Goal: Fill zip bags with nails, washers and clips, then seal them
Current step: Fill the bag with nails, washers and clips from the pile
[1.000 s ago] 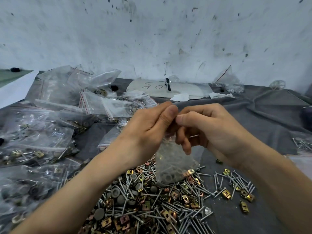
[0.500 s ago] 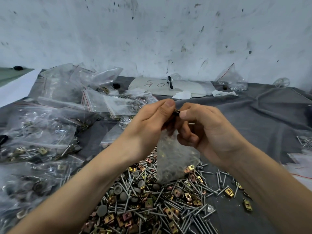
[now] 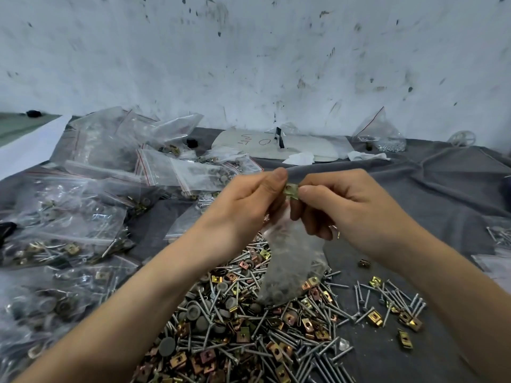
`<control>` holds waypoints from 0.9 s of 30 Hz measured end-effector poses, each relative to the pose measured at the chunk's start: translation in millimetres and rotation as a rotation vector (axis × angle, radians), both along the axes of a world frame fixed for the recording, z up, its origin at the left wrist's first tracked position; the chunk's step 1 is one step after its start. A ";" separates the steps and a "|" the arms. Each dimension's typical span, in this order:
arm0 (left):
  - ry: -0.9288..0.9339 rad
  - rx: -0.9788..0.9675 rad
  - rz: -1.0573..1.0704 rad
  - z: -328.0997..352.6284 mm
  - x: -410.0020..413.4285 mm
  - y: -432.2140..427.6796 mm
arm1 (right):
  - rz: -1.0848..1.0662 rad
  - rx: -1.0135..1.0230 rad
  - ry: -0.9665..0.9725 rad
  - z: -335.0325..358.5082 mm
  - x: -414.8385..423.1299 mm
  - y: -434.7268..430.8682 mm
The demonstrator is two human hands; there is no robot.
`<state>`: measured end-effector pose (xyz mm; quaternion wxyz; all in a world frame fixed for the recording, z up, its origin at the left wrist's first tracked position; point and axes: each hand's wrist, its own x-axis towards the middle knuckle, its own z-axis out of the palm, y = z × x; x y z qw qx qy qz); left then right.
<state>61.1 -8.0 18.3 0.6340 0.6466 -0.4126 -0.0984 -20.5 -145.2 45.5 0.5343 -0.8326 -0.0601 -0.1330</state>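
Head camera, the only view I have. I take the zip bag [image 3: 290,269] as my marker. It hangs with its long axis running top to bottom, leaning a little. Its lower end rests on the loose pile [image 3: 235,327] of nails, washers and clips on the desk [image 3: 414,217].

Just above the bag's top, a brass-coloured clip [image 3: 291,191] sits between the two hands. The left hand [image 3: 249,205] pinches its left edge between thumb and forefinger, and the right hand [image 3: 340,205] pinches its right edge the same way. So fingers are pressed onto it from both sides, and its flat face is turned toward me. The right hand's other fingers curl down toward the bag's upper part. The bag's mouth is hidden behind the hands, so I can't tell which fingers hold the plastic or whether the mouth is open.

As I read it, the next move is a short drop straight down from the clip into that mouth, with both hands equally near. If the opening isn't directly below, the clip could catch the lip and fall onto the pile beneath the bag.

Left of the bag, filled bags [image 3: 83,217] lie heaped.
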 end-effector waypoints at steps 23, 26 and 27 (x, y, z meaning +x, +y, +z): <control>-0.573 0.140 0.058 8.8 4.3 12.5 | 0.201 0.437 0.183 -2.2 0.1 -4.9; -0.545 0.128 0.013 8.4 6.0 13.6 | 0.237 0.482 0.215 -0.5 -0.2 -3.1; -0.521 0.117 -0.010 7.7 6.4 13.6 | 0.243 0.494 0.232 0.4 -0.4 -2.9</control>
